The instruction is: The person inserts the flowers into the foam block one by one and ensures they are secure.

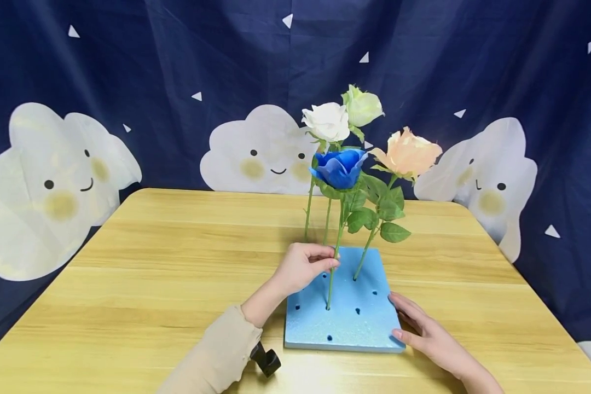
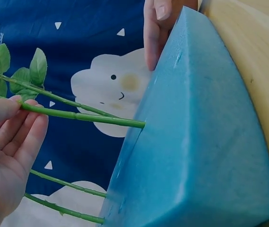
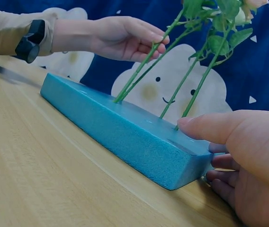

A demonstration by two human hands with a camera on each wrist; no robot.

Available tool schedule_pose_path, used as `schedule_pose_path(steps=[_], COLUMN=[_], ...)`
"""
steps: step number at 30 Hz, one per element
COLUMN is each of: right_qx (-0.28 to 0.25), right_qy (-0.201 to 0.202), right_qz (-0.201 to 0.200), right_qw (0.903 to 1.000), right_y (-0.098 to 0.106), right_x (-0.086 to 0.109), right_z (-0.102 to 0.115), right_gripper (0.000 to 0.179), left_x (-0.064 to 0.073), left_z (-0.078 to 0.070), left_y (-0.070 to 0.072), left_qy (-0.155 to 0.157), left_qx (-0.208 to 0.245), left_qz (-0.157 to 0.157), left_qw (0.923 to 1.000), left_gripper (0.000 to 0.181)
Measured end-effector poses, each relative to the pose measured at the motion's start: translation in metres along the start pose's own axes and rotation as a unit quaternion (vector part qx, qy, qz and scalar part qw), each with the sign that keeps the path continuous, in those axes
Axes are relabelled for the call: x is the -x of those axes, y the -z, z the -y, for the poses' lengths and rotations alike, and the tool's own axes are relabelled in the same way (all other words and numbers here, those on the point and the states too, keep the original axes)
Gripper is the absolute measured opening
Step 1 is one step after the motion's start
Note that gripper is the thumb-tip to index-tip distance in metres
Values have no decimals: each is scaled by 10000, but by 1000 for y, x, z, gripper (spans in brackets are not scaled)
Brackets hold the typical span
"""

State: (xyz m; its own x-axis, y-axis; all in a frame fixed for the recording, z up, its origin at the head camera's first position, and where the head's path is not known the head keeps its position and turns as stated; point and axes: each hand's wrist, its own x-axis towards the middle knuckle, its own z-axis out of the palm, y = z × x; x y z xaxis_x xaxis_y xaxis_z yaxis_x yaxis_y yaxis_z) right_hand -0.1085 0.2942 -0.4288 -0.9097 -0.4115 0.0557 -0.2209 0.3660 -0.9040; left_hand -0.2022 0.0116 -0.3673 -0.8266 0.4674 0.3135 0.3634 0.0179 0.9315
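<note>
My left hand (image 1: 300, 267) pinches the green stem of a blue rose (image 1: 340, 169) between thumb and fingers. The stem's lower end stands in a hole of a light blue foam block (image 1: 345, 329), as the left wrist view also shows. At the block's right edge rests my right hand (image 1: 426, 332), fingers along the side and thumb at the top edge near the front corner. A peach rose (image 1: 407, 154) with green leaves stands in the block, leaning right. Behind the blue bloom are a white rose (image 1: 327, 121) and a pale green rose (image 1: 363, 107), their stem bases hidden behind my left hand in the head view.
The block lies on a wooden table (image 1: 152, 284) and has several small holes in its top. A black strap device (image 1: 267, 361) sits at my left wrist. Behind the table hangs a dark blue curtain (image 1: 236, 54) with smiling clouds and white triangles.
</note>
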Motion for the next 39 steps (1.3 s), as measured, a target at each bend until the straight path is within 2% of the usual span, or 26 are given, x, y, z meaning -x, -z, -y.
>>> schedule_pose_path(steps=[8,12,16,26,32,39], right_qx=[115,127,101,-46,-44,-36], right_qy=[-51,37,140,-25,-50,1], right_qz=[-47,-63,-66,3,0,-63], right_qw=[9999,9999,9998,10000,10000,10000], right_y=[1,1,1,2,2,0], right_x=[1,-1,-2,0,0,1], right_z=[0,0,1,0,-1,-1], right_gripper=[60,60,60,61,61,61], left_x=[0,0,0,4,3,6], left_z=[0,1,1,6,10,8], left_y=[1,2,2,1,2,3], left_qy=[-265,-129,5,228,305,391], left_qx=[-201,-229,-444,-843,-848,-913], left_qz=[111,57,42,148,151,138], left_qw=[9994,9996,9990,9961,9958,9950], left_gripper=[16,16,17,17,18,18])
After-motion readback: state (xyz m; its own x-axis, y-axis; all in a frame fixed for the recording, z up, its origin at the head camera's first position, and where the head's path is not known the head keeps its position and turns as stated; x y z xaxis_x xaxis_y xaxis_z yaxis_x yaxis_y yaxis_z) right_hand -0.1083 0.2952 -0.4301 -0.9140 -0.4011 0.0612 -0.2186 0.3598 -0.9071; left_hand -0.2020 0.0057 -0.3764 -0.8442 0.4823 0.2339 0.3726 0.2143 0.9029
